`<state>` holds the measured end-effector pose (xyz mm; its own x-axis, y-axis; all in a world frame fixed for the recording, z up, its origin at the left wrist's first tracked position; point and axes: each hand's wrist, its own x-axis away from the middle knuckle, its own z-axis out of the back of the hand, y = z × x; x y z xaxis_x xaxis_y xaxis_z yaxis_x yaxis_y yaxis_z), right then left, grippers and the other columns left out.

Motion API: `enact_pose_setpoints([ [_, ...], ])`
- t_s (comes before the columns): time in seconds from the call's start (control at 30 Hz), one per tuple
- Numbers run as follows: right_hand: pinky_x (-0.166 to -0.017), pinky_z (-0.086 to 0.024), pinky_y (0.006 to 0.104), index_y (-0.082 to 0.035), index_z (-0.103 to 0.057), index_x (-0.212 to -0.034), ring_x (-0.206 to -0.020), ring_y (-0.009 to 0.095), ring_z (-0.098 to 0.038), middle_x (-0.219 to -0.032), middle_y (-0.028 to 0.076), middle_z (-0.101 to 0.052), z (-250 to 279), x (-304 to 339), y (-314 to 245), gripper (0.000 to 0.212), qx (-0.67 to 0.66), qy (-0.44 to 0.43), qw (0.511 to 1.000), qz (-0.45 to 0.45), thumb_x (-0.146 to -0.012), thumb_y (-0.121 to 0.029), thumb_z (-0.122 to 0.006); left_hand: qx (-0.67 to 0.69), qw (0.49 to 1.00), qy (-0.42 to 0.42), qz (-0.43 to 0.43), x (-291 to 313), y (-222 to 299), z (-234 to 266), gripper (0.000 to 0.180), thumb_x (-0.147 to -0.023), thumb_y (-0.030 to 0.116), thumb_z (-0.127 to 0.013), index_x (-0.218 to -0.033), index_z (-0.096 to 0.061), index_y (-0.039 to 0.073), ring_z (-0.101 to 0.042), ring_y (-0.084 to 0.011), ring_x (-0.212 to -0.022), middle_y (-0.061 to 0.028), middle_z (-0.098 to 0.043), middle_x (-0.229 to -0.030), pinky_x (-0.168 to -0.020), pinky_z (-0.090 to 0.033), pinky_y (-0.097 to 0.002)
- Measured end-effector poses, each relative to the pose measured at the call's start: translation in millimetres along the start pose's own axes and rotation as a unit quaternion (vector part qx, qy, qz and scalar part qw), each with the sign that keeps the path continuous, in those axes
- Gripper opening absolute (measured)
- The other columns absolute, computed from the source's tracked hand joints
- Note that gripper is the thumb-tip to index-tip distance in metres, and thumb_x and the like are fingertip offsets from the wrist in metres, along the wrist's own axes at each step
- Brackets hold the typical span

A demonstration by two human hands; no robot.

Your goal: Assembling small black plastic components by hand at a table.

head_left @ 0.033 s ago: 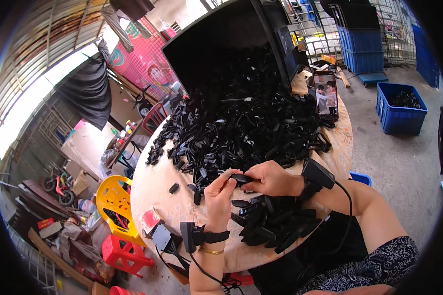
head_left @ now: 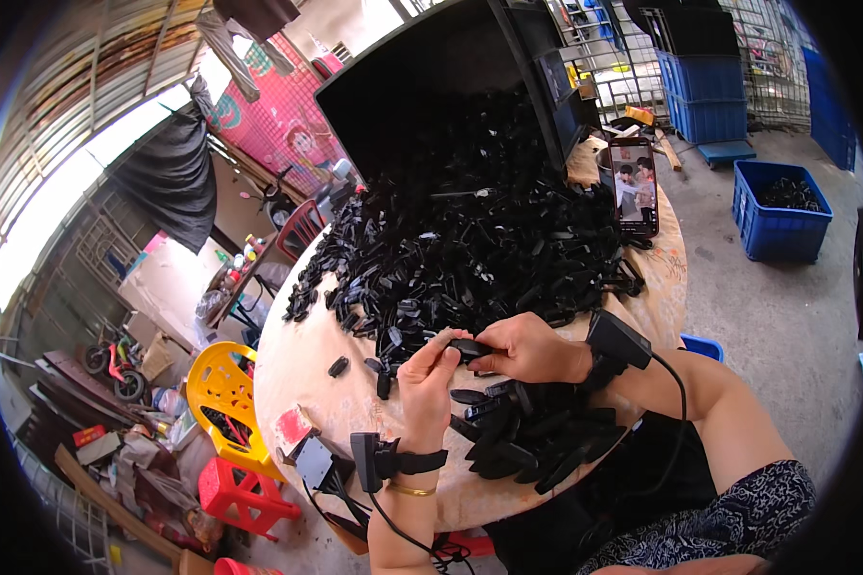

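A small black oval plastic piece [head_left: 468,350] is held between both hands above the near part of the round table [head_left: 297,379]. My left hand [head_left: 426,383] pinches its left end with thumb and fingers. On the other end, the thumb and bent fingers of my right hand [head_left: 524,349] are closed. Just beyond my hands spreads a big heap of small black plastic parts [head_left: 479,249]. Nearer to me, below my right hand, lies a pile of longer black oval pieces [head_left: 537,436]. One loose black part [head_left: 338,366] rests left of my left hand.
A large black bin [head_left: 431,77] lies tipped at the heap's far side. A phone [head_left: 634,187] stands at the table's right edge. A small boxy device with cables [head_left: 316,462] sits at the left edge. Beside the table are a yellow chair [head_left: 222,388], a red stool [head_left: 244,494] and a blue crate [head_left: 784,230].
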<state>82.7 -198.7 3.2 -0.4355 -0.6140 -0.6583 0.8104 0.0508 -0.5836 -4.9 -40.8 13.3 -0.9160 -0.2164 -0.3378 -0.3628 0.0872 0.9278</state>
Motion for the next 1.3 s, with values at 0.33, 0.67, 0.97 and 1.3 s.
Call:
enact_pose_setpoints([
  [0.33, -0.069, -0.051, 0.0357, -0.005, -0.066, -0.092, -0.078, 0.028, -0.064, -0.084, 0.012, -0.066, 28.5, -8.0, 42.5, 0.022, 0.061, 0.026, 0.997, -0.047, -0.073, -0.015, -0.063, -0.182, 0.982, -0.040, 0.015, 2.8, 22.1, -5.4, 0.033, -0.081, -0.001, -0.065, -0.114, -0.060, -0.001, -0.060, -0.0069, -0.079, -0.0052, -0.068, -0.094, -0.069, -0.047, -0.0203],
  [0.67, -0.070, -0.050, 0.0366, -0.008, -0.064, -0.084, -0.087, 0.027, -0.058, -0.088, 0.009, -0.056, 9.9, 3.5, 30.6, 0.031, 0.270, -0.071, 0.960, -0.012, -0.065, -0.030, -0.076, -0.443, 0.884, -0.132, -0.075, -5.0, -0.2, 2.9, 0.020, -0.083, 0.003, -0.060, -0.102, -0.065, 0.000, -0.061, -0.0204, -0.085, -0.0111, -0.067, -0.095, -0.081, -0.047, -0.0294],
  [0.97, -0.069, -0.050, 0.0369, -0.007, -0.065, -0.075, -0.079, 0.029, -0.061, -0.079, 0.009, -0.062, -0.5, 1.7, 24.4, 0.023, 0.202, -0.084, 0.975, 0.039, -0.071, -0.029, -0.069, -0.630, 0.763, -0.098, -0.105, -6.9, -24.2, 8.9, 0.027, -0.071, 0.004, -0.069, -0.096, -0.061, 0.005, -0.051, -0.0350, -0.095, -0.0148, -0.056, -0.097, -0.083, -0.044, -0.0402],
  [1.3, -0.070, -0.051, 0.0406, -0.004, -0.066, -0.088, -0.080, 0.032, -0.064, -0.082, 0.013, -0.066, -5.1, 4.3, 24.6, 0.026, 0.168, -0.201, 0.964, -0.036, -0.073, -0.025, -0.068, -0.525, 0.846, -0.036, -0.088, -2.3, -11.7, 7.0, 0.020, -0.076, 0.000, -0.064, -0.095, -0.059, 0.002, -0.058, -0.0336, -0.073, -0.0174, -0.058, -0.088, -0.066, -0.047, -0.0353],
])
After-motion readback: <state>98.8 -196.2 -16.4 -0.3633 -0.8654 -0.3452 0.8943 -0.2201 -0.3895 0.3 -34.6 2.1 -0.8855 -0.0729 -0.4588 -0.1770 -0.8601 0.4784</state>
